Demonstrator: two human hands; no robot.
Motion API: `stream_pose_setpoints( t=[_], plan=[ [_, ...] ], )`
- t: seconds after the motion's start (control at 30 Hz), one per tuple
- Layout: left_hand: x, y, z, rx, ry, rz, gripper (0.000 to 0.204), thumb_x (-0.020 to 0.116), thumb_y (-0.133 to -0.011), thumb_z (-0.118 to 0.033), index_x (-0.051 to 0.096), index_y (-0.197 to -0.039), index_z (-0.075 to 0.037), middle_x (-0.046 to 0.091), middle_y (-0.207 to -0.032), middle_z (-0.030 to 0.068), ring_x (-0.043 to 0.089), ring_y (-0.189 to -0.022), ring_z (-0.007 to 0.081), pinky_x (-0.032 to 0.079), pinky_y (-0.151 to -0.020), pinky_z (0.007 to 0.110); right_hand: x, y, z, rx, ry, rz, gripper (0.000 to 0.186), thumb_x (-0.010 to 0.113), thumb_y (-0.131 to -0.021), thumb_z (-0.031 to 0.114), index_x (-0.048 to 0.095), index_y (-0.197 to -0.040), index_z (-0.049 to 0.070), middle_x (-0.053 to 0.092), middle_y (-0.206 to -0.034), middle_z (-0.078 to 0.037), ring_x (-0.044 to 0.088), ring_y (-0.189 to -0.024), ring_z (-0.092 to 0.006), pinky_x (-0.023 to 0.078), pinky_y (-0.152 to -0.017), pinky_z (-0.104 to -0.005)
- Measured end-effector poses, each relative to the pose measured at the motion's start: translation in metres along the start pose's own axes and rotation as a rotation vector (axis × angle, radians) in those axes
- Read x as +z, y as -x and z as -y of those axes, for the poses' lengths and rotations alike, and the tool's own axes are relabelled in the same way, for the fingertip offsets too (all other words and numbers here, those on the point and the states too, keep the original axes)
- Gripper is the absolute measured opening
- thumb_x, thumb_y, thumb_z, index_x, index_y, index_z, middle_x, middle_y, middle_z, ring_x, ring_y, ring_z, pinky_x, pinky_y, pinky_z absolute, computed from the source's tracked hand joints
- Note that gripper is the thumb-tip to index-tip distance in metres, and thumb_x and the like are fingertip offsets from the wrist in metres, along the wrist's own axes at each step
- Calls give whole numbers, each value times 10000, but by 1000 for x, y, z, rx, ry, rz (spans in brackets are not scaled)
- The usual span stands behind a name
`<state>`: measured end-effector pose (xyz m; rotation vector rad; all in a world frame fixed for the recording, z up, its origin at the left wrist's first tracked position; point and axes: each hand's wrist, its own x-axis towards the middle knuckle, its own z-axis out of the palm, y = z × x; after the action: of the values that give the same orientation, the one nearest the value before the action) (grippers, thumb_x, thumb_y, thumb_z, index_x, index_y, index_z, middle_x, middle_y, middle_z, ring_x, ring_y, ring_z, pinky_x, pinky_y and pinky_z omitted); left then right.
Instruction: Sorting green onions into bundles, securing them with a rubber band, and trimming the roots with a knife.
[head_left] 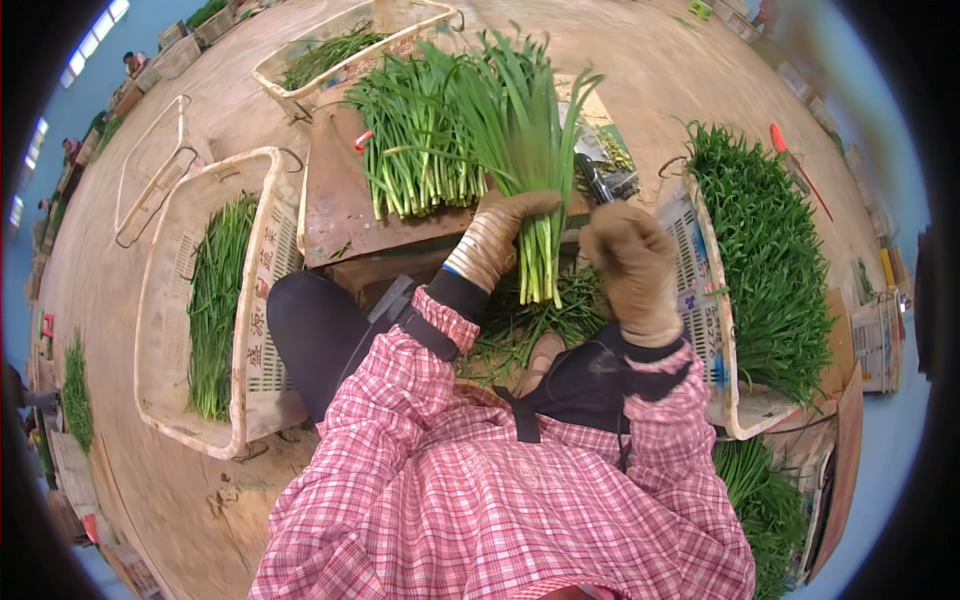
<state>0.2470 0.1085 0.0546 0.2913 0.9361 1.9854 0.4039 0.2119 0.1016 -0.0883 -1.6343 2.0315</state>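
Observation:
My left hand [500, 238], in a tan work glove, is closed around a bunch of green garlic chives [540, 150]. The leaves fan out upward and the pale cut ends hang below the fist. To the right of the stems, my right hand [630, 262] wears a similar glove. Its fingers are curled and slightly blurred; whatever they may pinch is hidden. Beyond it, a black-handled tool [594, 180] rests at the right side of the low brown table [335, 180]. A pile of chives [420, 140] covers much of that tabletop, beside a small red-and-white object [363, 141].
White plastic crates stand around me: one on the left [152, 330] with chives, one on the right [735, 400] heaped with them, another behind the table [275, 78]. Loose leaves [490, 355] lie between my legs. A red-handled tool [778, 138] lies on the floor.

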Motion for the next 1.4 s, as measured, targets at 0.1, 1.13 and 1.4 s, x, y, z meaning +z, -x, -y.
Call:
stream_pose_setpoints(
  t=[0.1,1.13,1.4],
  plan=[
    [-10,-3,-2,-91,-29,-119,251,770,-841,-108,692,-1059,-10,732,-886,77,717,-732,214,616,-643,364,-16,2,27,112,249,668,275,727,-938,226,691,-1099,7,698,-885,-94,638,-805,-208,518,-749,-340],
    [-43,10,40,107,-277,14,544,869,-709,-51,637,-1198,12,718,-1031,69,676,-899,195,562,-832,334,40,-109,38,-539,1507,236,272,715,-852,81,734,-1112,157,720,-1110,-84,688,-1004,-287,544,-865,-440],
    [-38,20,31,38,-331,41,516,851,-720,-24,639,-1188,25,716,-1015,78,678,-899,192,561,-839,337,11,-135,14,-819,1835,477,61,723,-702,192,721,-743,148,693,-778,-45,664,-832,-268,500,-815,-448]
  ],
)
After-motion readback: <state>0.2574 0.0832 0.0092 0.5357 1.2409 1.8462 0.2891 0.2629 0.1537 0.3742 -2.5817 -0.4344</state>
